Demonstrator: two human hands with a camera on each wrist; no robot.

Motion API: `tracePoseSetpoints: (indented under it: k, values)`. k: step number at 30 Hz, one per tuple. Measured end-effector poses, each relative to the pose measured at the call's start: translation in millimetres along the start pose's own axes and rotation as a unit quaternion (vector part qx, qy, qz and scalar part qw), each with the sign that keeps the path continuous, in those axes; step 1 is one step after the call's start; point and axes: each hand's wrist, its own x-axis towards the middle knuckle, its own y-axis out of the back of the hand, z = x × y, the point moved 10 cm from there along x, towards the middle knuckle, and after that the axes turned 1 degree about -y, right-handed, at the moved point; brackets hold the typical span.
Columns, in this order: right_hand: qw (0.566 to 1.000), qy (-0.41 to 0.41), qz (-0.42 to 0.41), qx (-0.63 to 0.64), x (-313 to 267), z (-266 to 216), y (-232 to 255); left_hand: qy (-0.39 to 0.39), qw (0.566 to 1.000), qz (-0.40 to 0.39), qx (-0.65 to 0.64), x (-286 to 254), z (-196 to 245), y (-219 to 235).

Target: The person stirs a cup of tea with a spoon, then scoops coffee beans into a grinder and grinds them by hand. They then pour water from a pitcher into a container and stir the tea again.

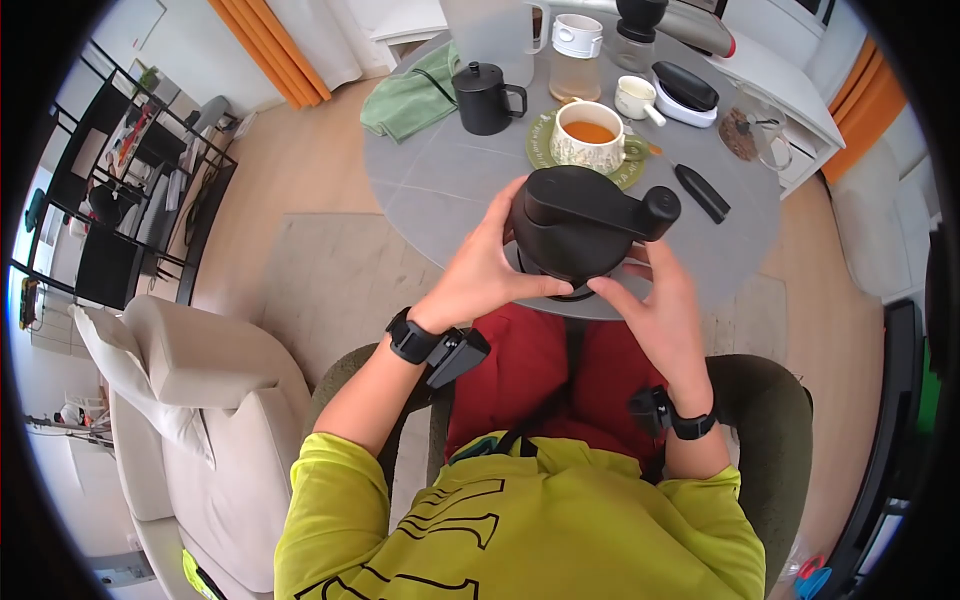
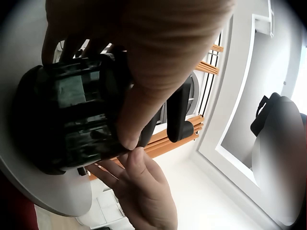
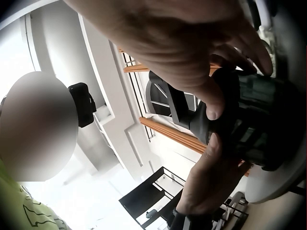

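Both hands hold a black hand-crank coffee grinder [image 1: 575,225] at the near edge of the round grey table [image 1: 420,200]. My left hand [image 1: 487,268] grips its left side and my right hand [image 1: 655,305] its right side. The two thumbs nearly meet at the front, below the wide black top. On that top the crank arm points right and ends in a round knob [image 1: 660,205]. Both wrist views show the grinder's dark, glossy lower body [image 2: 76,115] standing close to the tabletop, with fingers wrapped behind it.
Beyond the grinder, a cup of amber liquid [image 1: 585,135] sits on a green saucer [image 1: 541,135]. Around it are a black pot [image 1: 487,100], a green cloth [image 1: 410,103], a small white cup [image 1: 634,97], a black pen-like tool [image 1: 702,193] and a glass jug [image 1: 745,135].
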Motion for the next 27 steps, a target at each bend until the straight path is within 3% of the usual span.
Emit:
tracePoseSetpoints:
  k: [7, 12, 19, 22, 24, 25, 27]
  values:
    - [0.999, -0.021, 0.033, 0.024, -8.5, 7.7, 7.3, -0.015, 1.0, -0.025, 0.008, 8.2, -7.1, -10.2]
    - [0.998, 0.006, 0.031, -0.057, -10.2, 5.3, 2.0, 0.017, 0.998, -0.053, -0.022, 6.6, -17.8, -10.2]
    - [1.0, -0.002, -0.005, -0.015, -15.6, 6.2, 0.7, 0.004, 0.997, -0.048, -0.052, 1.4, -22.0, -14.7]
    - [0.996, 0.059, 0.047, -0.052, -10.6, -9.2, 16.2, -0.038, 0.997, -0.051, -0.033, 0.8, -19.0, -17.5]
    - [0.984, 0.142, 0.091, 0.05, -5.7, -36.5, 39.0, -0.059, 0.997, -0.02, -0.039, 1.3, -16.6, -17.2]
    - [0.984, 0.144, 0.089, 0.046, -1.7, -44.3, 45.0, -0.062, 0.997, -0.017, -0.042, 2.9, -11.8, -20.5]
    - [0.979, 0.172, 0.057, 0.096, 2.6, -62.8, 51.7, -0.139, 0.986, 0.03, -0.084, 0.6, 12.9, -15.7]
